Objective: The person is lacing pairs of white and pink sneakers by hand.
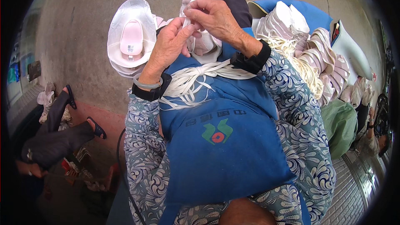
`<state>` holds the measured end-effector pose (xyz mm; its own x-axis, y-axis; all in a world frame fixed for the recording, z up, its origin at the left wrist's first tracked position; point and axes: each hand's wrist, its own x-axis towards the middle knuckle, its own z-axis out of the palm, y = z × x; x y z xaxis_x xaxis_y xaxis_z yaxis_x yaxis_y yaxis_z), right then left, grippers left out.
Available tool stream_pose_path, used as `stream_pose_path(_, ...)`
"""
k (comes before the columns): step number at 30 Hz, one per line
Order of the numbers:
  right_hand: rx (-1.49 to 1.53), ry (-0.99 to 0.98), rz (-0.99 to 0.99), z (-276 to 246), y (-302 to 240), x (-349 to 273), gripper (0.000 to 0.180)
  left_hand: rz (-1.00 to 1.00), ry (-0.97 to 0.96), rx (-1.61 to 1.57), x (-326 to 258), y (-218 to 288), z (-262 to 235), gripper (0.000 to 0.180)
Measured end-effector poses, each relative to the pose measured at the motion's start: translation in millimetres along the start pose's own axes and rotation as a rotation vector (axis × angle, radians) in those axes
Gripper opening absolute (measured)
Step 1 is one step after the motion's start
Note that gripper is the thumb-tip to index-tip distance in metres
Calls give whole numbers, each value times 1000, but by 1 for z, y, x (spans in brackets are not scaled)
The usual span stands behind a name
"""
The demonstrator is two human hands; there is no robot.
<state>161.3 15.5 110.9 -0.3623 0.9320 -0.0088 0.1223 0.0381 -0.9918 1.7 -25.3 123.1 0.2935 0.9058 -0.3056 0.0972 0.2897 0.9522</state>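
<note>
The right hand (218,18) and the left hand (168,41) both have the grip closed, thumb against finger, seemingly pinching a white strip (186,21), perhaps a lace. The upper (205,45) is directly under them, and I judge its lacing is not finished. On the near side of the upper, a bundle of laces (202,71) lies on the apron (225,162). Left of the upper is a white pile (132,37); if it is done, I cannot tell. Right of it, stacked uppers (321,56) seem work left.

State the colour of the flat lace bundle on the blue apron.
The flat lace bundle is white, clearest in head view.
</note>
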Motion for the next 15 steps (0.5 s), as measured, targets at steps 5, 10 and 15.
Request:
stream_pose_path(5, -27, 104, 4, -10, -12, 4, 22, 83, 119, -94, -1, 10, -8, 27)
stream_pose_path(10, 899, -462, -384, -56, -62, -39, 30, 443, 305, -364, -23, 54, -50, 22)
stream_pose_path(15, 1183, -522, -681, -52, -158, -93, 34, 612, 283, -691, -57, 99, -90, 9)
